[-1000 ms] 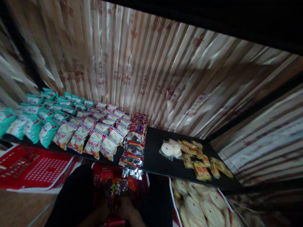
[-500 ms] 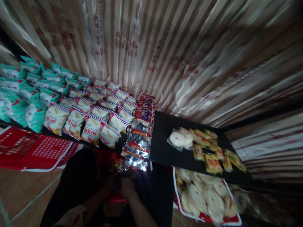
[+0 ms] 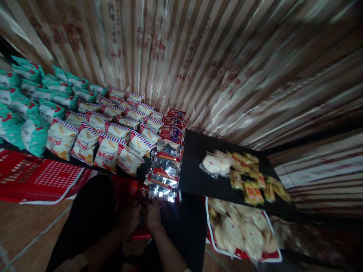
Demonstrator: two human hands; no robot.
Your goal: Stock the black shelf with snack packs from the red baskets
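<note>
My left hand [image 3: 131,216] and my right hand [image 3: 153,214] are close together low in the view, inside a red basket [image 3: 141,237] below the black shelf [image 3: 195,172]. Their fingers are curled around something dark that I cannot make out. Just above them a column of silver and red foil packets [image 3: 166,166] hangs over the shelf's front edge. White snack bags with striped tops [image 3: 109,153] lie in rows to the left of the foil packets.
Teal bags [image 3: 27,113] fill the shelf's far left. Clear-wrapped round cakes [image 3: 215,164] and small yellow packets [image 3: 252,181] lie on its right part. A red-rimmed crate of round cakes [image 3: 241,230] sits below right. A flat red basket [image 3: 34,179] lies at left.
The view has dropped and tilted, so more of my arms shows. My hands have come closer together in the red basket, just under the foil packets.
</note>
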